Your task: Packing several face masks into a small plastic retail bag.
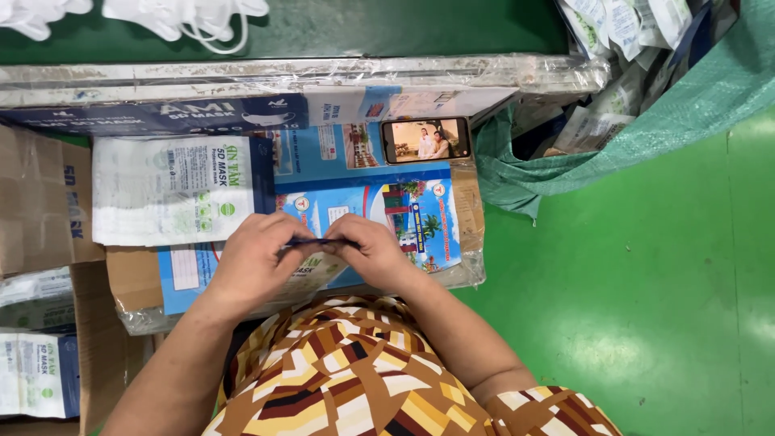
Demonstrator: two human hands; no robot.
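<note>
**Two hands pinch a thin dark packet over a stack of printed sheets**

Head view: The person's left hand [257, 260] and right hand [373, 252] meet near the middle of the scene, just above the lap of a brown, cream and yellow patterned garment [355, 379]. Between them runs a thin dark blue packet [323, 241], seen edge-on. The fingers of each hand are curled together and clamped on it, the left on its left end, the right on its right end, with thumbs and fingertips nearly touching across the middle.

Under the hands lies a stack of blue printed sheets [408, 211] wrapped in clear film, resting on a cardboard box [129, 282]. Just left of and farther than the hands, a pile of white printed pouches [169, 198] lies on the same surface. Beyond the stack a phone [426, 140] lies flat with its screen lit. A long film-wrapped board [282, 73] crosses the far side, and white masks [182, 16] lie on the green surface behind it. To the far right, a green woven sack [646, 121] holds more packets. More pouches [36, 375] sit at the near left edge. The floor [646, 323] on the right is green.
</note>
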